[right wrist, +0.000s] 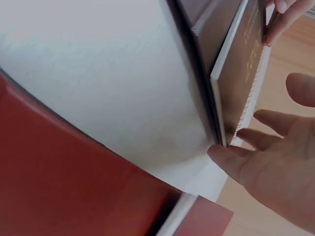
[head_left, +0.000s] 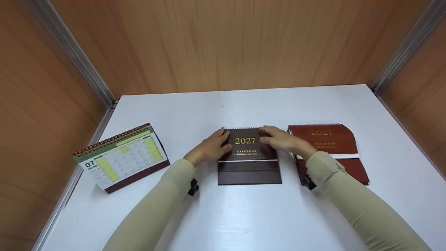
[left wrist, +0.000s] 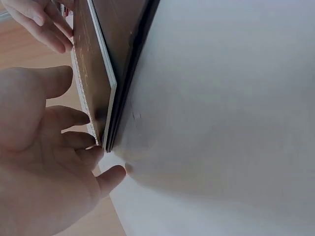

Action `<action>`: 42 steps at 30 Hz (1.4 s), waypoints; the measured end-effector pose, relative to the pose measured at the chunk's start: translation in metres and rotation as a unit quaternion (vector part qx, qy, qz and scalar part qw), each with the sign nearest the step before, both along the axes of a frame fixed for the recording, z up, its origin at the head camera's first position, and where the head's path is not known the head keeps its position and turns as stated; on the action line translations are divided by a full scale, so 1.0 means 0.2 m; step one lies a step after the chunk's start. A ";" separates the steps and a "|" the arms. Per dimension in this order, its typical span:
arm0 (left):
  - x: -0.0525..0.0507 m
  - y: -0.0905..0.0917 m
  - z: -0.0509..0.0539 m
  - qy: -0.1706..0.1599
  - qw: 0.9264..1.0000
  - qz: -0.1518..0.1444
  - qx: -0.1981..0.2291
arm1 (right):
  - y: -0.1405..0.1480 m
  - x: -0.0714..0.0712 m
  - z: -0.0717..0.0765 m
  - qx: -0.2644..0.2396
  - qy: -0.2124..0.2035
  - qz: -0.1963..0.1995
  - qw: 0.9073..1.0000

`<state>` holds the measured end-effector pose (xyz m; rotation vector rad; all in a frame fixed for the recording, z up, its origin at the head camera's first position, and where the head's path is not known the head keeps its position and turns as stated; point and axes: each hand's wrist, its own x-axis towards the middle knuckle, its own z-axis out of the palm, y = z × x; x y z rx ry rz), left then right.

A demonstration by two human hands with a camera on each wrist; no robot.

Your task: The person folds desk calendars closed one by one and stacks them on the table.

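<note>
A dark brown desk calendar [head_left: 248, 157] marked 2027 lies nearly flat at the middle of the table, its spiral edge at the far side. My left hand [head_left: 210, 146] touches its upper left corner; in the left wrist view the fingers [left wrist: 74, 118] are loosely bent along the edge and the thumb stays off the cover. At the opposite corner, my right hand [head_left: 281, 139] touches the calendar with relaxed fingers. In the right wrist view its little finger [right wrist: 226, 157] meets the side edge, while the thumb is raised clear of it.
To the left stands a green-topped desk calendar [head_left: 129, 158] showing month 07, angled on the white table [head_left: 223, 216]. A red-brown 2027 calendar [head_left: 327, 139] sits at the right, partly behind my right forearm. Wooden panels [head_left: 223, 45] enclose the back and sides.
</note>
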<state>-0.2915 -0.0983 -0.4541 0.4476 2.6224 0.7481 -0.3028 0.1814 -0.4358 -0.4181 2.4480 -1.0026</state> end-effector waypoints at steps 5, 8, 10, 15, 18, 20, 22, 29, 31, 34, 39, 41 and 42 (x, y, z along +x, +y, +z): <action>0.01 -0.02 0.04 0.037 0.999 0.022 0.034 | 0.03 0.02 0.06 -0.008 0.011 -0.018 1.000; 0.02 -0.04 0.06 0.041 0.998 0.033 0.046 | 0.06 0.04 0.09 -0.021 -0.009 -0.045 0.999; 0.03 -0.05 0.07 0.032 0.997 0.041 0.059 | 0.08 0.05 0.11 -0.039 -0.030 -0.063 0.997; 0.05 -0.10 0.07 -0.017 0.990 0.076 0.119 | 0.14 0.06 0.13 -0.098 -0.110 -0.104 0.984; 0.07 -0.13 0.07 -0.065 0.980 0.102 0.156 | 0.17 0.06 0.13 -0.145 -0.155 -0.129 0.969; 0.08 -0.15 0.06 -0.097 0.972 0.117 0.179 | 0.19 0.07 0.12 -0.179 -0.183 -0.144 0.956; 0.08 -0.16 0.06 -0.125 0.962 0.126 0.206 | 0.20 0.06 0.11 -0.208 -0.204 -0.155 0.944; 0.09 -0.17 0.05 -0.201 0.922 0.152 0.293 | 0.23 0.08 0.09 -0.267 -0.245 -0.148 0.920; 0.09 -0.18 0.05 -0.214 0.915 0.160 0.302 | 0.24 0.08 0.08 -0.274 -0.253 -0.147 0.916; 0.09 -0.19 0.05 -0.236 0.902 0.169 0.320 | 0.25 0.09 0.07 -0.276 -0.261 -0.145 0.913; 0.07 -0.21 0.03 -0.267 0.873 0.182 0.366 | 0.25 0.09 0.04 -0.282 -0.275 -0.154 0.906; 0.07 -0.22 0.03 -0.279 0.860 0.190 0.382 | 0.25 0.09 0.03 -0.288 -0.282 -0.162 0.901; 0.07 -0.23 0.03 -0.284 0.857 0.193 0.385 | 0.24 0.09 0.03 -0.289 -0.284 -0.165 0.899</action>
